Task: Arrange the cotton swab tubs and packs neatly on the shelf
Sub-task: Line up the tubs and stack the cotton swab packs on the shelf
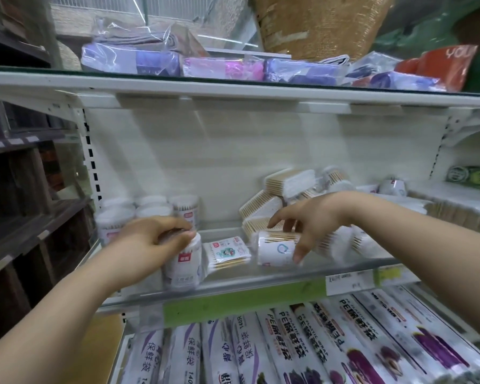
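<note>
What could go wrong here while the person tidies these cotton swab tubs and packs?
The round white tub lying on its side under the right hand could roll toward the shelf's front edge. The leaning pile of flat wooden-stick swab packs just behind that hand might slide down if nudged. The left hand grips the upright clear tub with the red label only by its top, so it may tip.

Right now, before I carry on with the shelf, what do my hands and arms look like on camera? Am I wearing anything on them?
The left forearm and right forearm are bare to the frame edge: no sleeves show. The left hand and right hand wear no gloves, and I see no watch, bracelet or ring. The picture is too blurred to judge the nails.
</note>
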Action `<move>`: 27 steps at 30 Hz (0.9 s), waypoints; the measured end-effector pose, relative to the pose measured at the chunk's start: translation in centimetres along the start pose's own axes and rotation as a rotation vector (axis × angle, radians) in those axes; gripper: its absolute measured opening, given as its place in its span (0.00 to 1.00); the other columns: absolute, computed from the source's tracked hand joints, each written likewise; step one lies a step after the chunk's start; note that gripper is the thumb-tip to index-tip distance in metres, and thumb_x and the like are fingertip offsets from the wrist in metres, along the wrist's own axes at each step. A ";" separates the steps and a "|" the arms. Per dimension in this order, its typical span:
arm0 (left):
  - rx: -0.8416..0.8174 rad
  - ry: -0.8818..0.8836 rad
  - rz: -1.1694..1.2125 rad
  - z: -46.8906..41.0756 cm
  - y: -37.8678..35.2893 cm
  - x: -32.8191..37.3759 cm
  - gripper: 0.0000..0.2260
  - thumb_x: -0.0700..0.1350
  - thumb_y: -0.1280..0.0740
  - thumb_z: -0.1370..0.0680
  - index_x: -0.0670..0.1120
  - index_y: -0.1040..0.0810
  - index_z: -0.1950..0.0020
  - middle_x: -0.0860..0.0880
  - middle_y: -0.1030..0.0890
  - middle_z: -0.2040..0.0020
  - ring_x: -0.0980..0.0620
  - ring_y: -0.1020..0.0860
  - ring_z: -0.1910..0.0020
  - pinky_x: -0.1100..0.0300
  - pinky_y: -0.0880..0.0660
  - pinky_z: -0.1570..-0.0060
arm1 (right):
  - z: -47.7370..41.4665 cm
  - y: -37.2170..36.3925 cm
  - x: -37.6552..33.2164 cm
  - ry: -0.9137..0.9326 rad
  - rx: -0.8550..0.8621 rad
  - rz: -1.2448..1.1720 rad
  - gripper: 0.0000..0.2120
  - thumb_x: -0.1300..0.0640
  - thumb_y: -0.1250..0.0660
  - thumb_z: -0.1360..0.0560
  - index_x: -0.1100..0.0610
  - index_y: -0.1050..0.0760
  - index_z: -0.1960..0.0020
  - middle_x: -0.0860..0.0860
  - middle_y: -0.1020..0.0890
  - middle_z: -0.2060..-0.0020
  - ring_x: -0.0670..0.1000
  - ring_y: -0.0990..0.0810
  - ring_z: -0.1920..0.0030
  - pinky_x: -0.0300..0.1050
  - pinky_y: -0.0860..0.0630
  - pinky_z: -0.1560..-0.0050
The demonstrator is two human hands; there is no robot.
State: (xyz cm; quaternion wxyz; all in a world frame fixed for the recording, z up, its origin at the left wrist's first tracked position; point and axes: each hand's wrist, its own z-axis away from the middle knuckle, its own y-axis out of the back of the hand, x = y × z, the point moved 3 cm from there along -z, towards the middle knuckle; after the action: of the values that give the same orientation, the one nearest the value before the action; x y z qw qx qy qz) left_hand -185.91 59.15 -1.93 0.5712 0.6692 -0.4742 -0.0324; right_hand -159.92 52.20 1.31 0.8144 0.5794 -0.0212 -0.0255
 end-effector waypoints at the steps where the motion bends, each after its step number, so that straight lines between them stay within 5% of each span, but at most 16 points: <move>1: 0.006 -0.016 -0.003 -0.1 -0.1 0.0 0.06 0.57 0.38 0.23 0.62 0.23 0.48 0.58 0.20 0.47 0.58 0.22 0.47 0.58 0.26 0.46 | 0.3 -0.1 0.3 -0.007 -0.002 0.015 0.40 0.44 0.25 0.34 0.42 0.41 0.28 0.42 0.26 0.39 0.47 0.27 0.41 0.46 0.30 0.37; 5: 0.051 -0.059 0.005 -0.1 -0.4 -0.2 0.03 0.56 0.38 0.23 0.65 0.25 0.53 0.64 0.22 0.52 0.61 0.23 0.49 0.62 0.27 0.51 | 1.2 -0.5 1.3 -0.004 0.058 0.006 0.35 0.47 0.26 0.32 0.47 0.37 0.29 0.45 0.25 0.38 0.46 0.26 0.44 0.41 0.30 0.40; 9: 0.086 -0.059 0.035 0.1 -0.6 -0.4 0.05 0.53 0.37 0.24 0.66 0.26 0.54 0.66 0.23 0.55 0.69 0.27 0.54 0.73 0.33 0.58 | 1.7 0.3 1.8 0.064 0.235 -0.322 0.25 0.54 0.28 0.30 0.48 0.31 0.35 0.43 0.23 0.47 0.45 0.24 0.47 0.36 0.28 0.47; 12: 0.071 -0.054 0.031 0.0 -0.7 -0.4 0.05 0.54 0.38 0.23 0.66 0.26 0.55 0.66 0.24 0.54 0.68 0.27 0.54 0.72 0.33 0.59 | 1.8 1.1 1.9 0.106 0.296 -0.479 0.24 0.55 0.27 0.30 0.49 0.30 0.37 0.46 0.22 0.43 0.46 0.22 0.46 0.41 0.25 0.44; 19: 0.067 -0.072 -0.045 0.0 -0.6 0.0 0.07 0.53 0.39 0.22 0.67 0.30 0.56 0.63 0.25 0.54 0.62 0.27 0.54 0.74 0.35 0.59 | 0.7 -0.2 1.1 0.123 0.270 -0.439 0.23 0.53 0.26 0.31 0.48 0.30 0.39 0.45 0.23 0.42 0.46 0.24 0.43 0.41 0.26 0.41; 23: 0.091 -0.059 -0.038 0.1 -0.7 0.0 0.06 0.52 0.39 0.22 0.66 0.28 0.54 0.59 0.22 0.52 0.59 0.26 0.51 0.77 0.36 0.58 | 1.7 0.2 2.3 0.062 0.311 -0.454 0.26 0.42 0.29 0.30 0.46 0.31 0.35 0.42 0.24 0.40 0.45 0.24 0.40 0.44 0.27 0.38; 27: 0.093 -0.044 -0.031 0.3 -0.8 -0.2 0.05 0.53 0.39 0.22 0.65 0.27 0.51 0.57 0.21 0.49 0.57 0.25 0.49 0.65 0.31 0.55 | 2.6 0.2 4.0 -0.216 0.346 -0.060 0.28 0.38 0.35 0.28 0.51 0.33 0.34 0.49 0.24 0.41 0.52 0.23 0.45 0.49 0.25 0.43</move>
State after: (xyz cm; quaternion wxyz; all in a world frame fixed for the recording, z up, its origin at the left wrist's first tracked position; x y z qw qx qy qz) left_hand -185.66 58.98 -2.75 0.5284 0.7012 -0.4774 -0.0339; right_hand -156.12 49.59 2.38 0.6946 0.7048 -0.0954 -0.1078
